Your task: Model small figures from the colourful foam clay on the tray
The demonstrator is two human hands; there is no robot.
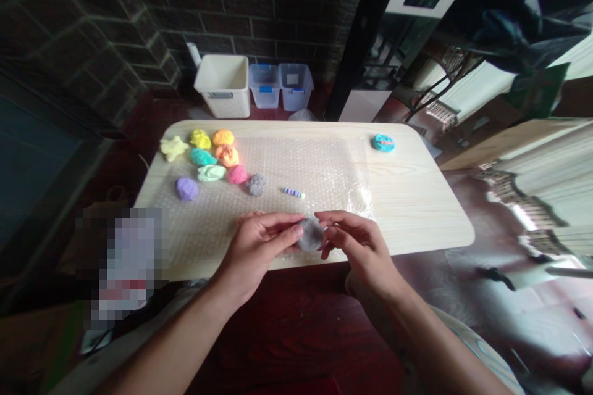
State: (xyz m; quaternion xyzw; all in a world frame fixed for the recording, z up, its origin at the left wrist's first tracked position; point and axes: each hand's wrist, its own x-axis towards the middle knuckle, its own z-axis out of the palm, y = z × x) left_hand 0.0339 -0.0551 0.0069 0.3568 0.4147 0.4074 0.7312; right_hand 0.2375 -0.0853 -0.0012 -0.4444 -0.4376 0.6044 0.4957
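A flat, round piece of grey modelling clay [311,234] is held over the front edge of the table. My left hand [257,245] pinches its left side, thumb on top and fingers behind. At the opposite rim, my right hand [360,243] has its curled thumb and fingers against the clay. Just beyond lies a short striped stick [294,193] in purple, blue and white. A rough grey clay lump [256,184] rests to its left, beside a pink lump [237,174].
Bubble wrap [296,160] covers much of the pale table [417,197]. Several coloured clay lumps, including a purple one [186,189], sit at the left. A blue round piece [383,143] lies far right. Behind the table stand a white bin [227,105] and two clear boxes [265,97].
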